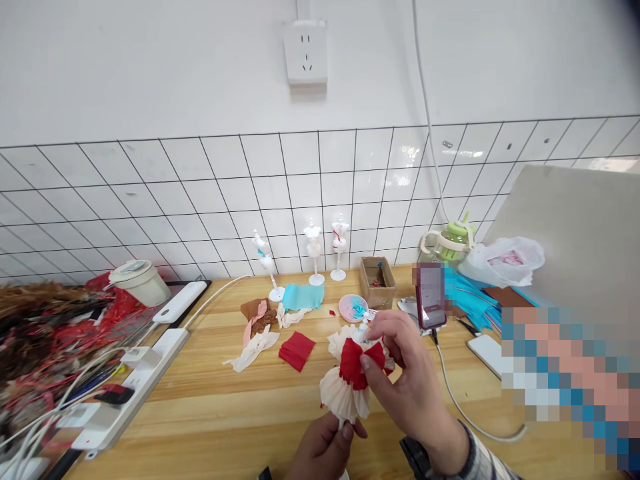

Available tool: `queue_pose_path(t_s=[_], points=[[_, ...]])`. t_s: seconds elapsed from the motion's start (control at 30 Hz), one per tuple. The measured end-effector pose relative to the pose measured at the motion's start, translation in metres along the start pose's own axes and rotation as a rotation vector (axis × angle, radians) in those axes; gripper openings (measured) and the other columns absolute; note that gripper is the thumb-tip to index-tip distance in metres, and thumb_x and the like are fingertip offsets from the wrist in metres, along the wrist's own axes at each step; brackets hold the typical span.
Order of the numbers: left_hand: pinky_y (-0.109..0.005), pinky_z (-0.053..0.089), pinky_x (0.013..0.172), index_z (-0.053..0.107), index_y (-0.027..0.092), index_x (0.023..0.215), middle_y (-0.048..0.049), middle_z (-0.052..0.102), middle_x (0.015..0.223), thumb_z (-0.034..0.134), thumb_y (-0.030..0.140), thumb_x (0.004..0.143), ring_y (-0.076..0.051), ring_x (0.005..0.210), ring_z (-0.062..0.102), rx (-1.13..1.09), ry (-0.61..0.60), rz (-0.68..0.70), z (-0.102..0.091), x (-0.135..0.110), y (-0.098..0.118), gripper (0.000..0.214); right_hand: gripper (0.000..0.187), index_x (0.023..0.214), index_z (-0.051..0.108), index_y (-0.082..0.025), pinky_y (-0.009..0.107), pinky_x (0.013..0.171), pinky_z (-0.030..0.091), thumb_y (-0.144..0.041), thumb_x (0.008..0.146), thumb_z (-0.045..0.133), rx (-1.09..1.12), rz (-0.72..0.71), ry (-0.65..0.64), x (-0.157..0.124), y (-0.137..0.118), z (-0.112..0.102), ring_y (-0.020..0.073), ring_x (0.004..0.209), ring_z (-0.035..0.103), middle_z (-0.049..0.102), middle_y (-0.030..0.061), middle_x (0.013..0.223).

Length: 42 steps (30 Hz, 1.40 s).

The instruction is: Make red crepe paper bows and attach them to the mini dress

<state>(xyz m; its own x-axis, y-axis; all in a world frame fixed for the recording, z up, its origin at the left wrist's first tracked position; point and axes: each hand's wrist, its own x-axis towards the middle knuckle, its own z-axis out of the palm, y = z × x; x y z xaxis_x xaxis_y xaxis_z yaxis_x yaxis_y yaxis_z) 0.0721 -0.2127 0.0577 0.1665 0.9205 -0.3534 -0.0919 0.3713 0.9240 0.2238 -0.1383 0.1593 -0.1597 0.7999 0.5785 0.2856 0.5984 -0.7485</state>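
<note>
My left hand [323,448] is closed around the bottom of a small white mannequin stand dressed in cream crepe paper [343,393]. My right hand [407,377] pinches a piece of red crepe paper [353,365] against the front of that paper dress. Both hands are low and centre-right over the wooden table [235,413]. The stand itself is mostly hidden by the paper and my fingers.
Three small white mannequin stands [314,250] line the tiled wall, beside a cardboard box [378,281]. Folded red paper [297,349], teal paper [303,296], brown and cream scraps [257,320], a pink dish [353,307], a phone [431,295], power strips [135,380] and a green cup [453,241] lie around.
</note>
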Motion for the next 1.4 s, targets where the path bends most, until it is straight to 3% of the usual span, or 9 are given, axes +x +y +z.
queue_pose_path(t_s=[0.17,0.73,0.9,1.0,1.07,1.13,1.2,1.27,1.4], points=[[-0.022,0.021,0.047,0.067,0.016,0.081,0.0070,0.029,0.047,0.063,0.068,0.064,-0.009,0.048,0.028,-0.021,-0.001,-0.017,0.001,-0.001,0.000,0.055,0.021,0.079,0.063,-0.023,0.027,0.058,0.043,-0.005,0.074,0.052,-0.045,-0.101,0.016,-0.003,0.001,-0.001,0.0087,0.060,0.046,0.047,0.0047,0.104],[-0.023,0.011,0.044,0.060,0.015,0.084,0.0112,0.024,0.043,0.058,0.068,0.070,-0.005,0.040,0.019,-0.053,-0.035,0.004,0.001,0.003,-0.017,0.055,0.036,0.106,0.065,-0.030,0.032,0.067,0.048,-0.013,0.075,0.061,-0.107,-0.127,-0.099,-0.002,0.003,-0.011,0.0109,0.067,0.048,0.042,0.0066,0.121],[-0.022,0.011,0.039,0.055,0.015,0.083,0.0118,0.028,0.041,0.053,0.066,0.075,-0.004,0.036,0.018,-0.113,-0.053,0.041,-0.001,0.007,-0.024,0.051,0.028,0.101,0.066,-0.028,0.032,0.066,0.045,-0.013,0.079,0.059,-0.152,-0.194,0.117,-0.008,0.008,-0.015,0.0126,0.068,0.048,0.046,0.0057,0.107],[-0.021,0.013,0.037,0.051,0.017,0.079,0.0116,0.028,0.041,0.050,0.065,0.078,-0.004,0.035,0.020,-0.088,0.001,0.114,-0.010,0.017,-0.019,0.049,0.022,0.093,0.063,-0.024,0.030,0.065,0.043,-0.009,0.081,0.053,-0.141,-0.146,0.362,-0.020,0.028,-0.012,0.0162,0.075,0.052,0.051,0.0033,0.087],[-0.019,0.014,0.037,0.048,0.018,0.080,0.0118,0.029,0.043,0.049,0.064,0.079,-0.005,0.037,0.020,-0.048,0.056,0.176,-0.019,0.029,-0.007,0.045,0.018,0.086,0.060,-0.022,0.028,0.060,0.041,-0.009,0.081,0.049,-0.112,-0.098,0.415,-0.032,0.048,-0.001,0.0159,0.069,0.052,0.054,0.0016,0.077],[-0.017,0.014,0.037,0.046,0.021,0.087,0.0129,0.025,0.046,0.051,0.062,0.079,-0.005,0.039,0.017,-0.047,0.149,0.233,-0.028,0.045,0.012,0.043,0.016,0.082,0.058,-0.020,0.025,0.055,0.040,-0.008,0.080,0.047,-0.115,-0.059,0.305,-0.045,0.071,0.017,0.0148,0.063,0.052,0.056,0.0007,0.071],[-0.016,0.014,0.036,0.042,0.023,0.088,0.0130,0.022,0.049,0.049,0.061,0.080,-0.005,0.039,0.015,-0.070,0.169,0.293,-0.037,0.064,0.034,0.040,0.019,0.079,0.060,-0.020,0.024,0.056,0.040,-0.007,0.078,0.046,-0.164,-0.070,0.050,-0.057,0.090,0.037,0.0145,0.063,0.054,0.058,0.0010,0.070],[-0.016,0.028,0.039,0.042,0.023,0.087,0.0116,0.030,0.051,0.045,0.059,0.084,-0.006,0.040,0.024,-0.025,0.169,0.385,-0.044,0.082,0.054,0.036,0.022,0.080,0.063,-0.021,0.025,0.063,0.041,-0.006,0.075,0.048,-0.241,-0.029,-0.171,-0.064,0.103,0.053,0.0156,0.071,0.056,0.060,0.0019,0.075],[-0.021,0.041,0.053,0.047,0.022,0.092,0.0073,0.042,0.059,0.044,0.055,0.086,-0.009,0.050,0.040,0.012,0.186,0.450,-0.048,0.114,0.075,0.033,0.024,0.082,0.065,-0.022,0.026,0.072,0.041,-0.006,0.076,0.048,-0.318,0.105,-0.306,-0.063,0.116,0.064,0.0162,0.081,0.057,0.061,0.0023,0.082]])
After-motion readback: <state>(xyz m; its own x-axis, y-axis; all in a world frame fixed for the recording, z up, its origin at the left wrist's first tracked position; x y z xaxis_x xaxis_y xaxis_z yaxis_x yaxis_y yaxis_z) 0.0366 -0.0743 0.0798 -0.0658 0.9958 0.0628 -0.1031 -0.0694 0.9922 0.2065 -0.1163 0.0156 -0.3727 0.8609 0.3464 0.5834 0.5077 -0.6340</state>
